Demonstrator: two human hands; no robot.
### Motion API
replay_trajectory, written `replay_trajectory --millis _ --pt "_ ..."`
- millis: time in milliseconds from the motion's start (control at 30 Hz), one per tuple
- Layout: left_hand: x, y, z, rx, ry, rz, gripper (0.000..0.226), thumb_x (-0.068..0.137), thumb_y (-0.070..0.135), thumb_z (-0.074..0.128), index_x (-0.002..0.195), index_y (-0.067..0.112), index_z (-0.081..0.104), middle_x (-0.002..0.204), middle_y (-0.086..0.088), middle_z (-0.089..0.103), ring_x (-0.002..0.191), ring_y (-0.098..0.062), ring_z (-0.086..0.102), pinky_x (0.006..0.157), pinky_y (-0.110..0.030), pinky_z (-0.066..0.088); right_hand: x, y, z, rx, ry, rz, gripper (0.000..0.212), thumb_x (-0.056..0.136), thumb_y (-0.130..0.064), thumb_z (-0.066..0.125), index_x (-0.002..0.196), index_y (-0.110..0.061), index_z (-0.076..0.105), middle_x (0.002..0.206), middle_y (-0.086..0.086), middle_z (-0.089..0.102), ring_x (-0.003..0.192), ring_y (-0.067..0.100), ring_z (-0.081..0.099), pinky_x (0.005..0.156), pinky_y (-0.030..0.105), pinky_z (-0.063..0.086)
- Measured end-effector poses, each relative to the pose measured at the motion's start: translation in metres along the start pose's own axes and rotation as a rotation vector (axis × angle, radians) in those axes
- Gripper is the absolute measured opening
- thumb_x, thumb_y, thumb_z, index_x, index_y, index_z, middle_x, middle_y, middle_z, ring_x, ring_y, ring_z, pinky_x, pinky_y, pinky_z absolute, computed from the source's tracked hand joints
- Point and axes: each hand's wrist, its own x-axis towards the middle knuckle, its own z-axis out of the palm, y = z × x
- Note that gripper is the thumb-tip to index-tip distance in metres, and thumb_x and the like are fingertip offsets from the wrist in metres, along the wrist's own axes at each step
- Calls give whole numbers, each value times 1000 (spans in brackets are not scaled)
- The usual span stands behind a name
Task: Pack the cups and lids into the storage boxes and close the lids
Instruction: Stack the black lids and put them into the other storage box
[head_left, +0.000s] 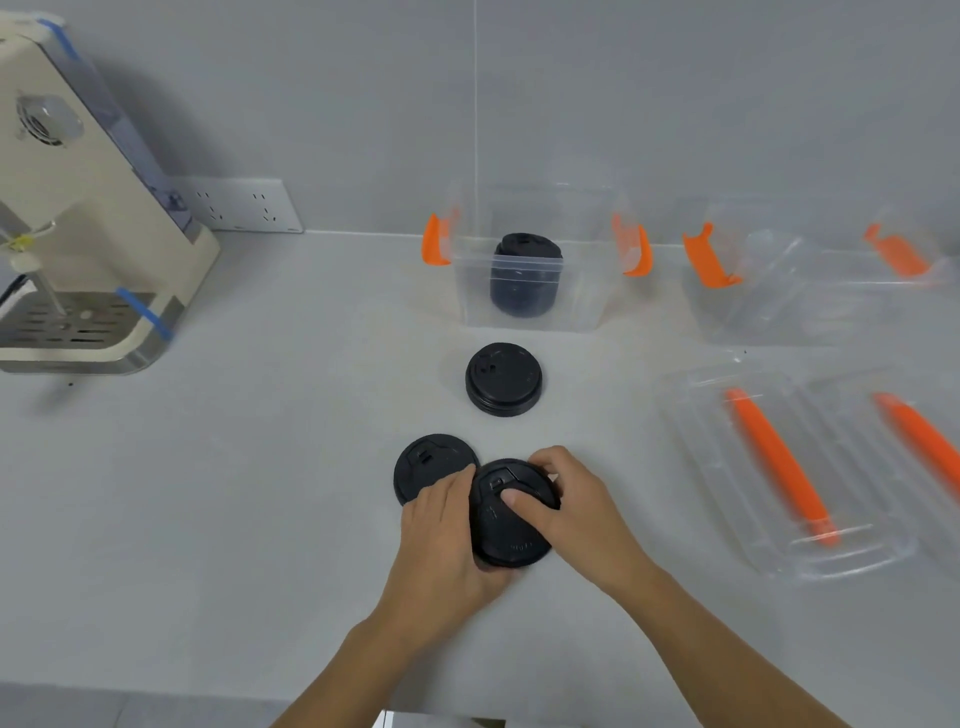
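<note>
Both my hands hold one black cup lid (506, 530) low over the counter. My left hand (441, 535) grips its left and lower edge, and my right hand (566, 504) rests a thumb on top with fingers round its far edge. A second black lid (428, 460) lies flat just left of it, partly under my left fingers. Farther back lies a short stack of black lids (503, 379). Behind that stands an open clear storage box (582, 291) with orange clips, holding a stack of black lids (524, 275). A second clear box (810, 291) stands to its right.
Two clear box lids (831, 519) with orange strips lie on the counter at the right. A cream coffee machine (78, 208) fills the back left corner beside a wall socket (244, 205). The counter's front edge runs along the bottom of the view.
</note>
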Motion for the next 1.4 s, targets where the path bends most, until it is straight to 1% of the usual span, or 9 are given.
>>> replay_trajectory --millis 67,167,300,500,667,867,1033,1300,1400 --pt "6 0 -6 -21 67 -35 80 61 59 67 129 29 39 116 23 44 103 -1 39 86 -14 18 11 -11 4 -6 -5 -40 26 77 -32 67 98 -24 54 98 -7 62 91 8 58 81 28 49" --pt "13 -3 -14 -6 125 -102 69 59 56 68 121 38 44 109 23 54 101 -3 49 85 -24 32 28 -26 10 -37 -56 -79 25 77 -31 67 97 -22 56 97 -5 63 91 11 59 83 33 50" --pt "14 -16 -18 -22 221 -173 74 56 51 70 123 34 44 108 21 50 103 -5 44 77 -19 19 49 -39 23 -59 -133 -121 25 76 -31 66 97 -21 57 96 -4 64 91 13 60 84 37 51" --pt "24 -33 -19 -17 212 -305 72 57 49 73 121 31 44 110 13 54 104 -15 47 85 -28 30 72 -47 38 -130 -176 -133 27 76 -30 68 99 -18 60 96 -4 65 89 14 60 81 30 50" --pt "22 -39 -10 -55 182 -350 78 56 49 73 125 31 41 116 12 52 109 -14 44 87 -26 28 79 -39 40 -203 -243 -98 31 76 -32 68 102 -18 61 96 -4 65 88 13 60 80 29 50" --pt "21 -42 -6 -82 150 -435 101 57 48 78 140 20 26 137 2 43 127 -21 31 99 -29 24 82 -37 46 -246 -246 -83 32 78 -31 67 105 -16 60 100 -3 64 94 17 58 84 30 48" --pt "23 -32 0 -173 169 -514 121 61 41 80 146 13 -2 155 -2 18 143 -15 -1 112 -33 8 80 -38 50 -108 -240 30 54 78 -20 70 127 -17 48 125 2 56 112 16 53 96 28 42" --pt "25 -27 0 -316 199 -563 118 55 21 85 147 18 10 145 2 35 136 -20 27 110 -35 18 76 -40 49 32 -233 1 48 73 -10 74 116 -18 55 115 -5 53 103 2 51 78 5 37" --pt "25 -27 -4 -393 146 -525 114 62 13 81 147 19 5 137 4 30 131 -16 30 109 -33 26 75 -40 47 111 -190 64 58 68 -16 79 120 -16 52 121 -5 44 105 7 50 87 18 41"
